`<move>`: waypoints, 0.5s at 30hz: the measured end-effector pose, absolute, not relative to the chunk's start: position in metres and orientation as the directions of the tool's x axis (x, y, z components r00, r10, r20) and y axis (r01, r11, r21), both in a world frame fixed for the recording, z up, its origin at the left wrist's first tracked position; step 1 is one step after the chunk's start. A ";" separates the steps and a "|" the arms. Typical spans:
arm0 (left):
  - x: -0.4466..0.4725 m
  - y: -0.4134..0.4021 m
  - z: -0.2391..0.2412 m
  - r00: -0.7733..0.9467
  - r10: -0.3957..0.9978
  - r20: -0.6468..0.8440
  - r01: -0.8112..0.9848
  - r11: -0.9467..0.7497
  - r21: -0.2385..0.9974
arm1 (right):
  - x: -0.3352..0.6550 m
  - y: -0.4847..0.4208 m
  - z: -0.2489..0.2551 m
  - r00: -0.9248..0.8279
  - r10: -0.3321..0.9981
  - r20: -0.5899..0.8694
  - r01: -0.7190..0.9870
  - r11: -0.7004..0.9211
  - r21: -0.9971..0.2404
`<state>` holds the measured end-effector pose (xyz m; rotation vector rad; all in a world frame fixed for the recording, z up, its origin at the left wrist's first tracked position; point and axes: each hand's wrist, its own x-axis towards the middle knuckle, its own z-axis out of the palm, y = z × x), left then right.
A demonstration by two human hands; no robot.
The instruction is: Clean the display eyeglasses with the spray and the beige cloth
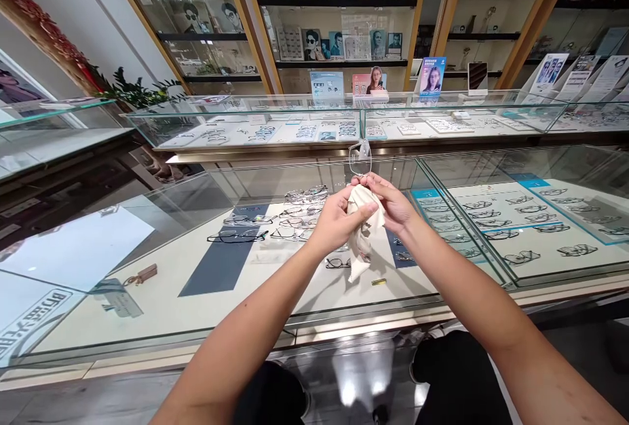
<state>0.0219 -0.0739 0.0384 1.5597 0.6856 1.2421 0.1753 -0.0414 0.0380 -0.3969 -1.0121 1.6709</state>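
Note:
Above a glass display counter (pixel 147 320) both my hands meet at the middle of the view. My left hand (pixel 337 219) is closed on a cream cleaning cloth (pixel 362 241), whose loose end hangs down. My right hand (pixel 390 202) pinches a pair of thin rimless glasses (pixel 360 158) together with the cloth's top. One clear lens sticks up above my fingers. The other lens is wrapped in the cloth and hidden.
Under the counter's glass lie several pairs of glasses (pixel 275 222) on a white and blue mat. A second case (pixel 540 215) adjoins on the right. Behind stands another glass counter (pixel 344 127), then wall shelves with posters (pixel 344 38). A plant (pixel 132 91) is at left.

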 end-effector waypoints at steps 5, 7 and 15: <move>0.025 -0.074 0.035 0.176 0.868 0.465 -0.072 -0.460 0.885 | 0.171 -0.046 0.040 -0.346 0.904 0.253 -0.591 -0.001 -0.807; 0.024 -0.072 0.035 0.184 0.872 0.454 -0.088 -0.445 0.891 | 0.173 -0.046 0.042 -0.342 0.902 0.264 -0.564 0.028 -0.826; 0.013 -0.062 0.032 0.447 0.836 0.318 -0.181 -0.263 0.948 | 0.188 -0.036 0.044 -0.306 0.912 0.273 -0.514 0.083 -0.854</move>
